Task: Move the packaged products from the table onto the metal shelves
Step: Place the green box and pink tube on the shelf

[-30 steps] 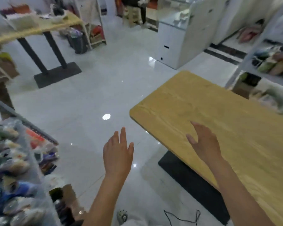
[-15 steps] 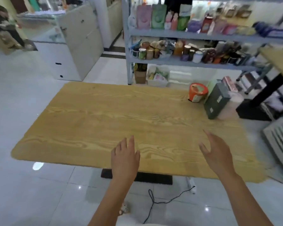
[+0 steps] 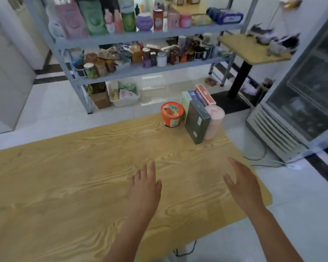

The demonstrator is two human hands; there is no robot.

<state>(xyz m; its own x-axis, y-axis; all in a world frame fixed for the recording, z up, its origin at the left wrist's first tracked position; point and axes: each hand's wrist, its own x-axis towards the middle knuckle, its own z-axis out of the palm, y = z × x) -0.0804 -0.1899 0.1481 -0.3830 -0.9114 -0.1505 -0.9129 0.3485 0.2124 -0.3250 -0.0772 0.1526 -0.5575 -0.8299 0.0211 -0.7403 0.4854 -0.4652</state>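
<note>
A cluster of packaged products stands at the far right corner of the wooden table [image 3: 64, 176]: an orange instant-noodle cup [image 3: 172, 114], a dark green box [image 3: 197, 121], a pink cylinder [image 3: 214, 121], and pale green, blue and red boxes [image 3: 201, 95] behind them. Beyond the table stands the grey metal shelf unit [image 3: 140, 69], crowded with jars, bottles and pouches. My left hand [image 3: 145, 188] and my right hand [image 3: 243, 184] hover over the near part of the table, fingers straight, holding nothing, well short of the products.
A white bin [image 3: 124, 93] and a cardboard box [image 3: 100, 99] sit under the shelves. A glass-door cooler [image 3: 301, 103] stands at the right, with cables on the floor beside it. A small raised wooden table [image 3: 252, 49] stands behind the right end of the shelves.
The view has swung right and closer, from bare floor and table edge to the shelves and products. Both hands stay open and have come further over the table.
</note>
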